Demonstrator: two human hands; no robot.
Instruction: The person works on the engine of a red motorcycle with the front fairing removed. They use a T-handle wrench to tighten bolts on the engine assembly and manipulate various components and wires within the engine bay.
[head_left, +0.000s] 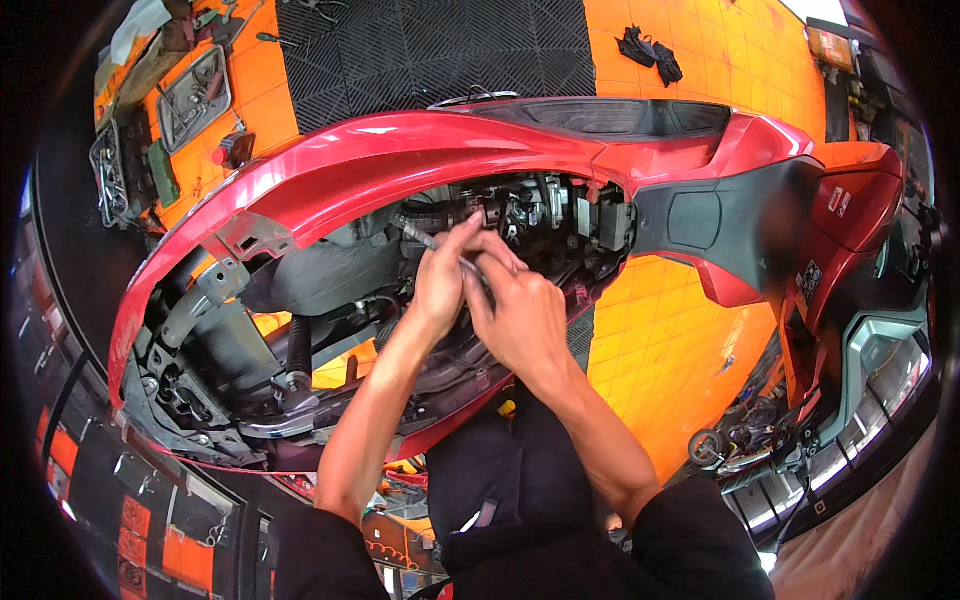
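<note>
A red motor scooter [400,145] stands before me, its seat area open so that the frame and inner parts show. Over this opening my left hand [440,285] and my right hand [525,315] come together, fingers closed and overlapping. A thin grey rod-shaped piece [417,234] runs between them, its far end sticking out past my left fingers toward the bay. Its exact kind is hard to make out, and the fingers hide most of it. Beneath and left of my hands lies a dark grey molded part [335,275]. Wiring and small metal parts [530,205] fill the bay just beyond.
Beyond the scooter are a black ribbed mat [430,50] and orange floor tiles [715,50] with black gloves [650,53] on them. At the far left stand a metal tray [195,100] and loose tools. The dark footboard [685,220] and front end extend right.
</note>
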